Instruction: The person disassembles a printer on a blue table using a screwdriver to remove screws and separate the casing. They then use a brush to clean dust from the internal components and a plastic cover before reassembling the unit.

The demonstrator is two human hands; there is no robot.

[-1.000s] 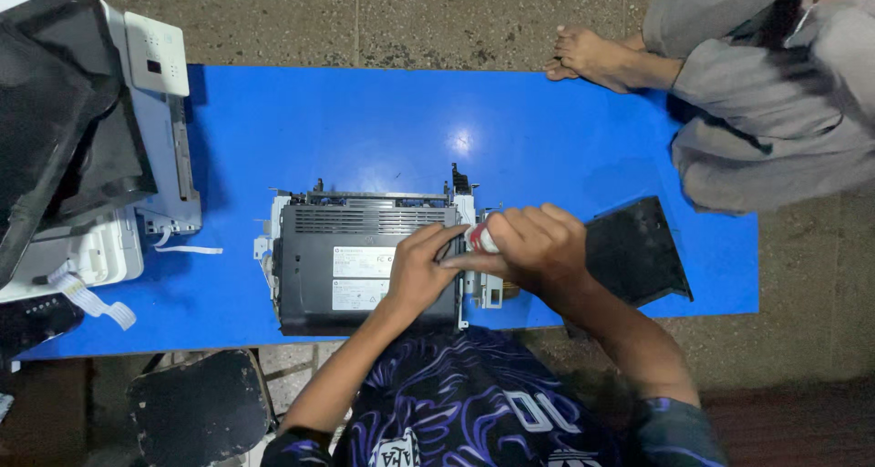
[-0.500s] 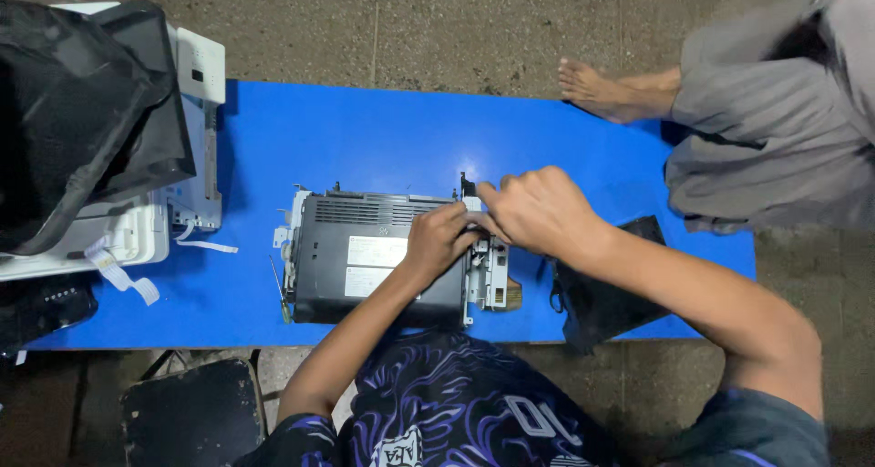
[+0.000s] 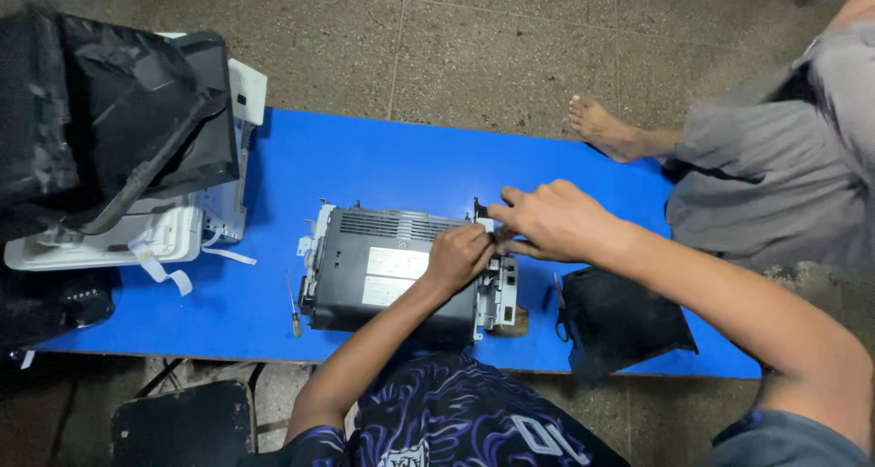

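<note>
A person leans over a blue table [image 3: 401, 171] where a stripped dark grey printer [image 3: 392, 268] sits near the front edge. The left hand [image 3: 460, 256] presses curled fingers on its right top edge. The right hand [image 3: 551, 219] pinches a small part at the exposed side frame [image 3: 499, 289]. The printer looks heavy and rigid, best gripped by its body; the frame's thin plastic seems fragile. A black cover panel [image 3: 624, 321] lies just beside it.

Single head-worn view: looks steeply down from above the wearer's lap, moderately near, across the blue table [image 3: 392, 166] to tiled floor [image 3: 510, 48] beyond. No second view.
</note>
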